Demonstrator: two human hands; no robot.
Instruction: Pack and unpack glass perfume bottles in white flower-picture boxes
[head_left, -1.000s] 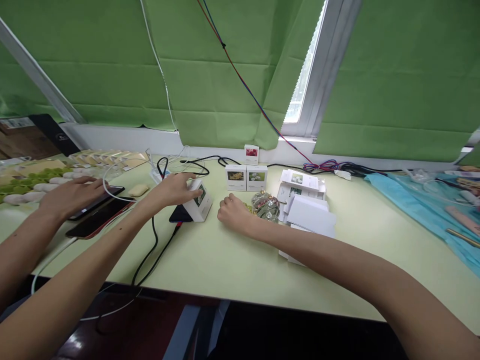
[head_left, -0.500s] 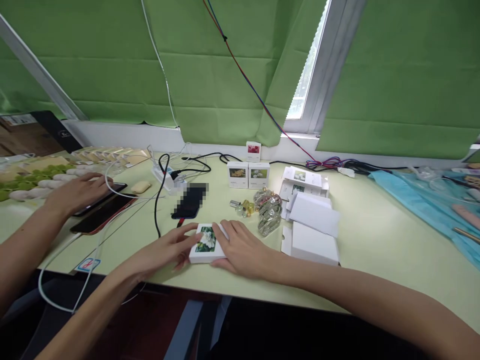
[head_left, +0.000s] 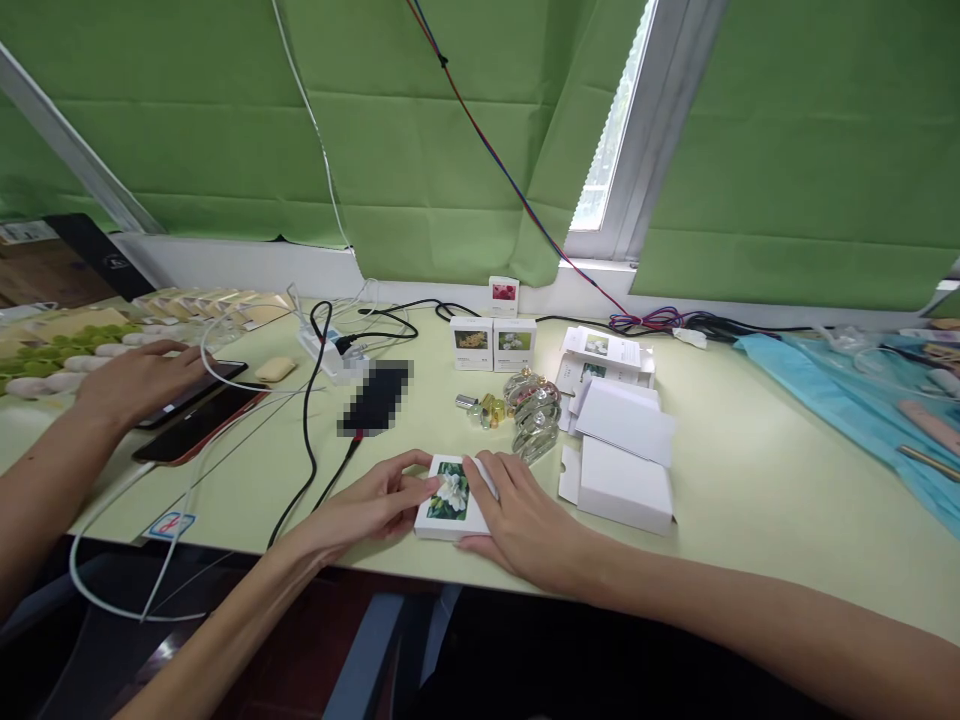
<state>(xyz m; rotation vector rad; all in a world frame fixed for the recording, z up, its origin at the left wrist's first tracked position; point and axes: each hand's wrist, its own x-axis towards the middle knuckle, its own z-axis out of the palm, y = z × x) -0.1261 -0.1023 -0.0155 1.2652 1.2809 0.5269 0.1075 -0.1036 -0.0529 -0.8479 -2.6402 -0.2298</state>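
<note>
green curtain, blue sheet, power strip

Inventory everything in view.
Flat cardboard flower box: 1, white, front centre
Upright cardboard picture boxes: 3, white, rear centre
Glass bottles: several, clear, centre
Loose cardboard cartons: several, white, right
Small shiny pieces: several, yellow, centre
Flat rectangular devices: 3, dark, left
Oval block: 1, cream, left
Power strip: 1, white, left
Cables: several, mixed, scattered
Moulded pieces: many, green, left
Carton: 1, brown, left
Plastic sheet: 1, blue, right
Fabric blinds: several, green, rear
Tabletop: 1, pale green, beneath
Co-worker's hand: 1, bare, left
Left hand, right hand: 1 each, bare, on flower box
</note>
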